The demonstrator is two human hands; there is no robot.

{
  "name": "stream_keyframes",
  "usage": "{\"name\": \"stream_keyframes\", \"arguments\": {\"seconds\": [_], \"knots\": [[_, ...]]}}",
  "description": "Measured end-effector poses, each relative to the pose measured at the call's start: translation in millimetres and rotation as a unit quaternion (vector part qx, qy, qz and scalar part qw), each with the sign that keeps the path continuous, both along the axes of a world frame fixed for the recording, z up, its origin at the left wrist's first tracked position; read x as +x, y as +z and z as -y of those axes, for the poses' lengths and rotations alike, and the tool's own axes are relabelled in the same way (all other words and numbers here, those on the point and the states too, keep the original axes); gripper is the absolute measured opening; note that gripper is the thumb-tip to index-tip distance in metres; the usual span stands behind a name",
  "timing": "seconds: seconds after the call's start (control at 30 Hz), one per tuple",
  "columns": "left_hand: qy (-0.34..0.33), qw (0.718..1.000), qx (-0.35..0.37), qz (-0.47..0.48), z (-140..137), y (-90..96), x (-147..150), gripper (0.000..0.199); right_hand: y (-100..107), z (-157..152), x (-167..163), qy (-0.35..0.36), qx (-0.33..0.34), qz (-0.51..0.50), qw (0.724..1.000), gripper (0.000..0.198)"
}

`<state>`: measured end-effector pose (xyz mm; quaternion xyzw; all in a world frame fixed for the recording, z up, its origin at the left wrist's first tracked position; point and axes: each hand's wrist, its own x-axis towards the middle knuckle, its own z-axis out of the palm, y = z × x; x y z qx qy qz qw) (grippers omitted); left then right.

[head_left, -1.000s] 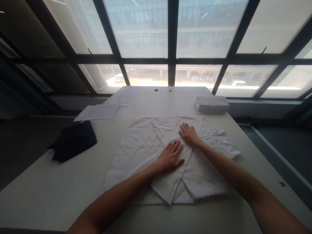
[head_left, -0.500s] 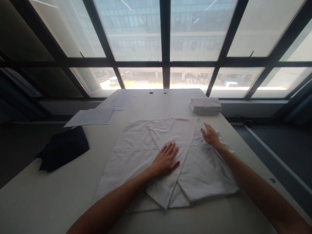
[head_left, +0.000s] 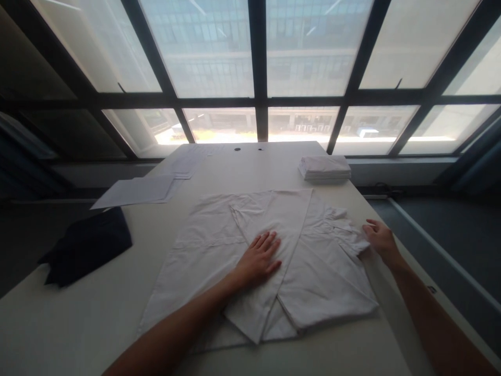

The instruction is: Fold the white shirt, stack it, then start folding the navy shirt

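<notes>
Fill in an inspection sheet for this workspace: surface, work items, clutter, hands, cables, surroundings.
Surface: white table, dark spots near far edge.
Work items: white garment, partly folded over, wrinkled at its right side.
Clutter: papers and dark cloth left; folded white stack far right.
Hands: left hand flat on the garment; right hand by its right edge, contact unclear.
Cables: possible dark cable beyond the table's right edge; too unclear to confirm.
Surroundings: framed windows ahead, curtains at both sides.
</notes>
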<state>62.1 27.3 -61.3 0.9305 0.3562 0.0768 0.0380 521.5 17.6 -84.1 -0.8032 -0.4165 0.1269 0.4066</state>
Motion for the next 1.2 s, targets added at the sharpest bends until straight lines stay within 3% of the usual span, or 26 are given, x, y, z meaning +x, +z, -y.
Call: {"name": "stream_keyframes", "arguments": {"seconds": [0.17,0.27,0.33,0.5,0.77,1.0,1.2], "knots": [[-0.003,1.0,0.0,-0.003,-3,0.1,-2,0.065,11,4,-6,-0.003,-0.021,-0.075,0.997,0.054],[-0.007,1.0,0.009,0.003,-4,-2.7,-3,0.064,18,11,-8,-0.002,-0.042,-0.114,0.993,0.041],[-0.009,1.0,0.014,0.007,-5,-4.6,-4,0.064,23,17,-9,0.032,-0.055,-0.113,0.992,0.034],[-0.01,1.0,0.017,0.011,-7,-6.8,-4,0.064,32,24,-16,0.089,-0.062,-0.158,0.981,0.037],[-0.012,1.0,0.013,0.013,-8,-5.6,-4,0.061,39,26,-39,0.199,-0.008,-0.22,0.955,0.05],[-0.012,1.0,0.017,0.015,-10,-6.7,-4,0.06,41,23,-74,0.249,0.089,-0.125,0.956,0.056],[-0.013,1.0,0.012,0.003,-11,-4.0,-4,0.06,36,28,-99,0.312,0.032,0.025,0.949,0.061]]}}
